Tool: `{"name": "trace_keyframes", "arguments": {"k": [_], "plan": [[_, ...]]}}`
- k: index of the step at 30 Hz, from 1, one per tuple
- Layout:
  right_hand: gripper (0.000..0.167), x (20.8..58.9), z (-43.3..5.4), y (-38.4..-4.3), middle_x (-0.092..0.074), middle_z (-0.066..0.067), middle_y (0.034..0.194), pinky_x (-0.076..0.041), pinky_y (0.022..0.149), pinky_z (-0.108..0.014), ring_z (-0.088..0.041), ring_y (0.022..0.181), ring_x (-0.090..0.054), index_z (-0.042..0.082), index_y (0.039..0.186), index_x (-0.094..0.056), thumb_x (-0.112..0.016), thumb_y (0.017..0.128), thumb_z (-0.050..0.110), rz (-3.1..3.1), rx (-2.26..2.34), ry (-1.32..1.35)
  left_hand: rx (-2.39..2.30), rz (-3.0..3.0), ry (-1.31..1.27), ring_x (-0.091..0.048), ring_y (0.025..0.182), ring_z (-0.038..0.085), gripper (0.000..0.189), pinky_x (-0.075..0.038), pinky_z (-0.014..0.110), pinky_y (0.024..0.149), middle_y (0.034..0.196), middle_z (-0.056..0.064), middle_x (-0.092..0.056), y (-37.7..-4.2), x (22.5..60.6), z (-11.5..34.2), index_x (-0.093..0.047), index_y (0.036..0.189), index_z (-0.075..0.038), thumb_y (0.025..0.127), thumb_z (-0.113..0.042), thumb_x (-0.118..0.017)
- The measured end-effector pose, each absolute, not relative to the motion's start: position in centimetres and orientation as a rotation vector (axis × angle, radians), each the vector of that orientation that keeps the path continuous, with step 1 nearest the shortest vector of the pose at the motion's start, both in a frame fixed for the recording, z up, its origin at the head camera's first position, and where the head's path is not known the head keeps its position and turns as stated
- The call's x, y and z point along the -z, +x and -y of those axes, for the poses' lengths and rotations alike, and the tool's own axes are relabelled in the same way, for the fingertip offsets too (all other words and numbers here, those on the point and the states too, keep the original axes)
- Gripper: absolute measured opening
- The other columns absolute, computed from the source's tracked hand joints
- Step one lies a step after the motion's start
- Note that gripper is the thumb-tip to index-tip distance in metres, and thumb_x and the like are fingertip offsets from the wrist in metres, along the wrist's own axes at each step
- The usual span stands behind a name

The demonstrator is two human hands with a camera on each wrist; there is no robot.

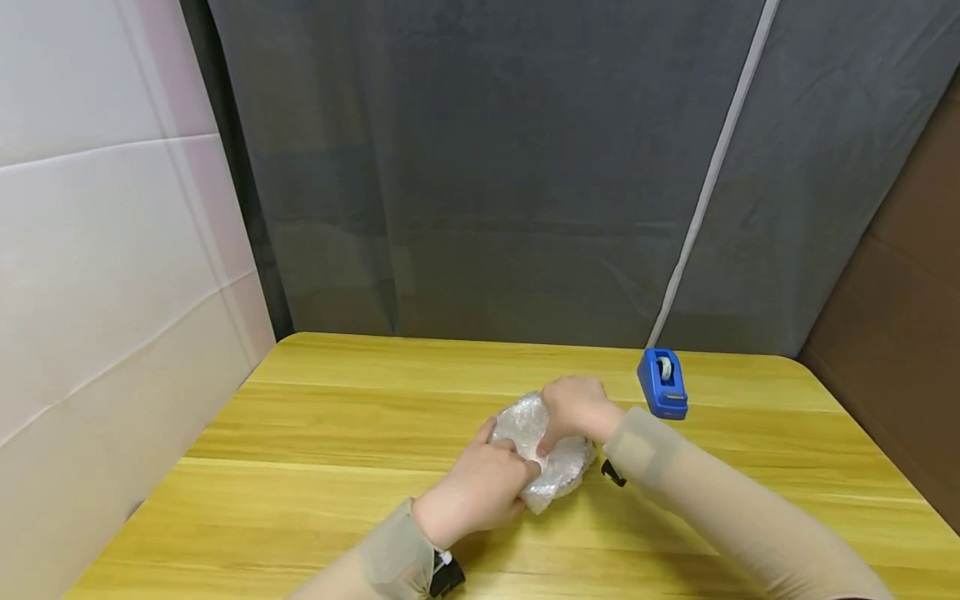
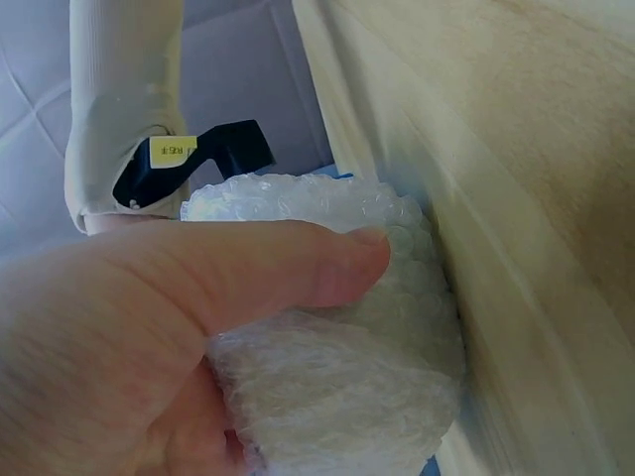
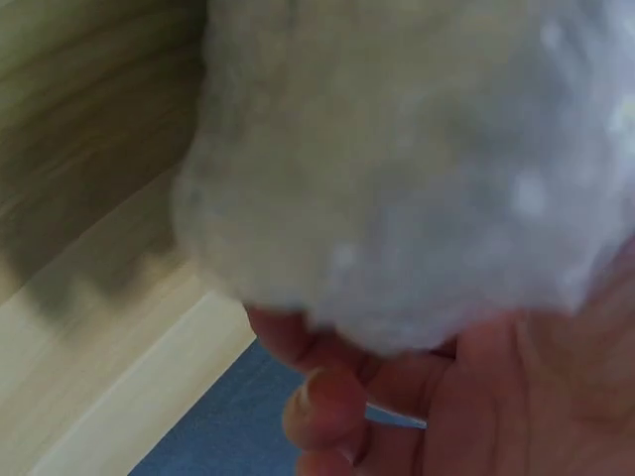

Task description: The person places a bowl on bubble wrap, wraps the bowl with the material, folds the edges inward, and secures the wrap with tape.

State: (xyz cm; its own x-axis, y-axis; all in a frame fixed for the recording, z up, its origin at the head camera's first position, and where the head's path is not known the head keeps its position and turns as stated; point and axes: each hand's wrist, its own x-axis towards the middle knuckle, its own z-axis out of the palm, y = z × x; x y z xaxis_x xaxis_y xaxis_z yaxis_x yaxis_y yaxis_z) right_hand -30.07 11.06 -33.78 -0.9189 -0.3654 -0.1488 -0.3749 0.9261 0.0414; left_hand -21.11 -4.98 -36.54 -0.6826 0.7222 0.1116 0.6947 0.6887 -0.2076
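A bundle of clear bubble wrap [image 1: 525, 421] is between my two hands near the middle of the table. What lies inside it, if anything, cannot be made out. My left hand [image 1: 483, 485] grips its near left side; in the left wrist view the thumb [image 2: 298, 266] lies across the bubbled surface. From the far right, my right hand [image 1: 576, 407] holds the bundle, thumb pointing down over the wrap. In the right wrist view, curled fingers [image 3: 397, 382] show beneath the blurred bubble wrap [image 3: 397, 198], which covers part of them.
A blue tape dispenser [image 1: 663, 385] with a roll in it stands at the back right of the wooden table [image 1: 337, 417]. Behind the table hangs a dark grey curtain [image 1: 487, 183]. A white panel [image 1: 112, 250] stands left and a brown one [image 1: 900, 292] right.
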Motion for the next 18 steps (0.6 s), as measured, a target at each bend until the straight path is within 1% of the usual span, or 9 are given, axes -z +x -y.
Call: {"name": "trace_keyframes", "arguments": {"k": [5, 9, 13, 18], "plan": [[0.052, 33.8, -11.8, -30.7, -0.057, 0.003, 0.073, -0.048, 0.059, -0.041, -0.016, 0.069, -0.054, 0.015, 0.08, -0.06, -0.088, 0.057, 0.053, -2.923, -0.071, -0.542, -0.205, 2.705, -1.167, -0.062, 0.086, 0.013, 0.019, -0.034, 0.059, 0.106, 0.08, -0.01, -0.068, -21.1, 36.6, 4.8, -0.069, 0.089, -0.024, 0.073, -0.029, -0.078], [0.051, 33.8, -12.3, -31.1, -0.056, 0.001, 0.073, -0.048, 0.06, -0.04, -0.017, 0.069, -0.053, 0.015, 0.079, -0.058, -0.088, 0.059, 0.05, -2.911, -0.043, -0.477, -0.197, 2.719, -1.182, -0.061, 0.086, 0.013, 0.018, -0.034, 0.059, 0.105, 0.079, -0.01, -0.067, -21.1, 36.5, 4.7, -0.068, 0.088, -0.024, 0.073, -0.029, -0.078], [0.052, 34.0, -12.2, -30.9, -0.06, 0.0, 0.078, -0.049, 0.064, -0.041, -0.018, 0.072, -0.055, 0.014, 0.084, -0.061, -0.087, 0.059, 0.051, -2.895, -0.074, -0.429, -0.193, 2.717, -1.19, -0.061, 0.085, 0.013, 0.018, -0.033, 0.059, 0.106, 0.078, -0.01, -0.067, -21.0, 36.4, 4.7, -0.068, 0.089, -0.024, 0.074, -0.028, -0.078], [0.053, 34.6, -11.8, -30.3, -0.064, -0.002, 0.085, -0.051, 0.065, -0.043, -0.02, 0.074, -0.057, 0.013, 0.091, -0.065, -0.088, 0.06, 0.049, -2.899, -0.114, -0.395, -0.182, 2.714, -1.198, -0.06, 0.085, 0.012, 0.017, -0.033, 0.059, 0.107, 0.077, -0.01, -0.066, -20.6, 36.5, 4.6, -0.068, 0.088, -0.024, 0.074, -0.028, -0.078]]}}
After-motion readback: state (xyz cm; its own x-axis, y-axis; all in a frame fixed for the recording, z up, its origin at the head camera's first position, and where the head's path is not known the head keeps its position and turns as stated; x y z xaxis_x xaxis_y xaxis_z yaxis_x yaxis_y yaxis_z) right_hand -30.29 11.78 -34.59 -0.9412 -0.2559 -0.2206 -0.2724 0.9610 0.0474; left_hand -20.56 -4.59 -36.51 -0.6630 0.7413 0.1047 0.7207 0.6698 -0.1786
